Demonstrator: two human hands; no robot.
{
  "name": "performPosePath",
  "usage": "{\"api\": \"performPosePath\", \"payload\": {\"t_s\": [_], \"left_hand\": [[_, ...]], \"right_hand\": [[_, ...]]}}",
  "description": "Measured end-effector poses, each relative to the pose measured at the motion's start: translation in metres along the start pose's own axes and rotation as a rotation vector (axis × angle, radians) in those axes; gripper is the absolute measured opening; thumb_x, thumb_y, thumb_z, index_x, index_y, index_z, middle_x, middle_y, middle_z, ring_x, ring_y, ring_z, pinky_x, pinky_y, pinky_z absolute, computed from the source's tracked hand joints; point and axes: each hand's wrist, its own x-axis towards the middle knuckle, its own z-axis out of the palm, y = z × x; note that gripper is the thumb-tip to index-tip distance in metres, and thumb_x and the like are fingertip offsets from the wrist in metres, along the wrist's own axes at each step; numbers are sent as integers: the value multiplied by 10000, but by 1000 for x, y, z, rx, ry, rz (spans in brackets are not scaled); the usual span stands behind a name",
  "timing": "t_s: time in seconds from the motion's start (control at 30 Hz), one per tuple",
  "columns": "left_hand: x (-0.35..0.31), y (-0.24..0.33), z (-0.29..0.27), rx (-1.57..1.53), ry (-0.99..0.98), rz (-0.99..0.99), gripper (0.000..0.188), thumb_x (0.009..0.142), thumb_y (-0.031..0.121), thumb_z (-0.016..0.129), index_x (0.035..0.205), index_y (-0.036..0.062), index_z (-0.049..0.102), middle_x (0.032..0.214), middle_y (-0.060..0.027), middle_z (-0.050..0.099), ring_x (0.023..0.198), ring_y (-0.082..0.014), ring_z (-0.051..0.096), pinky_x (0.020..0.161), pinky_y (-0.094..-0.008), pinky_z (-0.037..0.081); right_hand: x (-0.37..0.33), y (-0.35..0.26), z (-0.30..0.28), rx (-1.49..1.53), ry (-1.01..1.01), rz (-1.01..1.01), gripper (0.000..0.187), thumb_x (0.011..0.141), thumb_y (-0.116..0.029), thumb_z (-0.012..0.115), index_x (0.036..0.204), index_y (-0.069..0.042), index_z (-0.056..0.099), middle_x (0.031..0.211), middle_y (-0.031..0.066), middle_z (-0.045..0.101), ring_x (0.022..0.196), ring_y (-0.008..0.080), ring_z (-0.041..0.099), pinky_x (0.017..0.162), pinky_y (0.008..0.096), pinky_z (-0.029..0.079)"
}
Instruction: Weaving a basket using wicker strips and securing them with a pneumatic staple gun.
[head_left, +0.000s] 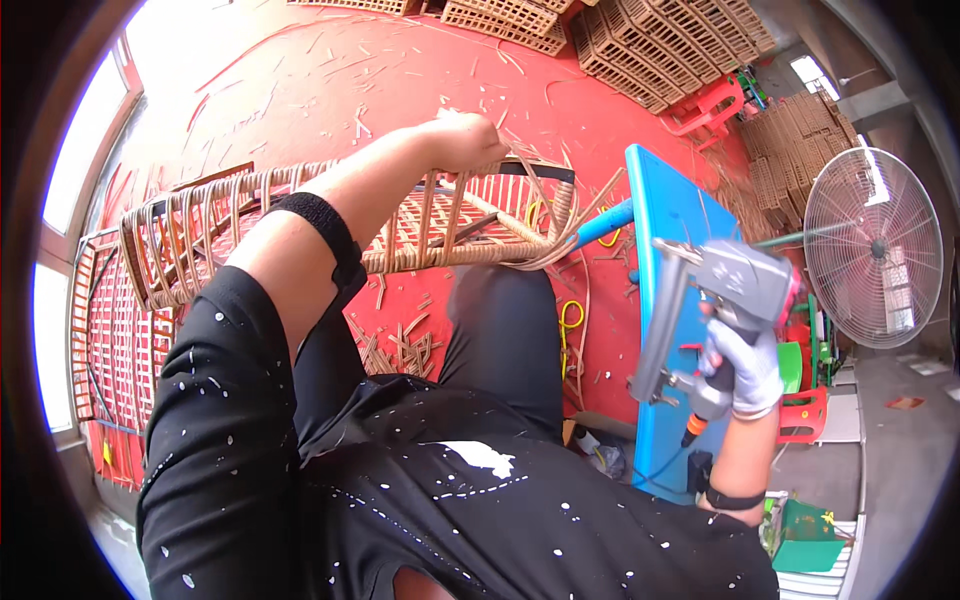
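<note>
A long woven rattan frame point(400, 245) with a black metal inner frame lies across in front of my knees. My left hand point(465, 140) is closed at its far rim, with loose rattan strands point(545, 200) running beside the fist; what the fingers grip is hidden. On the right, my right hand point(745, 370), in a white glove, is wrapped round the handle of a grey nail gun point(738, 285). The gun is raised over a blue plastic stool or table point(675, 200), slightly blurred, its orange-collared lower end pointing down. The frame's right end rests near a blue leg.
Rattan scraps point(400, 350) litter the red floor point(330, 80). Stacked woven frames point(670, 50) stand at the back; another woven panel point(115, 340) leans at left. A large fan point(875, 245) stands right, near a red stool point(805, 415) and green box point(808, 535). Yellow-handled scissors point(570, 315) lie near my knee.
</note>
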Motion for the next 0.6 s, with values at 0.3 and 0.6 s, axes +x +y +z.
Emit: {"api": "performPosePath", "payload": {"t_s": [0.3,0.6], "left_hand": [[5,-8,5,-8,18,96,497,987,389,437,738,5,629,596,-100,628,509,-226,649,561,-370,547],[1,-5,1,-94,-51,98,543,995,370,403,723,-33,646,604,-142,609,513,-239,637,607,-399,535]], "right_hand": [[69,-1,104,-571,-196,-515,378,804,-151,769,1129,-15,633,1005,100,703,892,205,688,773,342,554],[109,18,131,-1011,-189,-761,270,878,-307,665,1083,-131,677,985,93,723,871,274,704,746,368,581]]}}
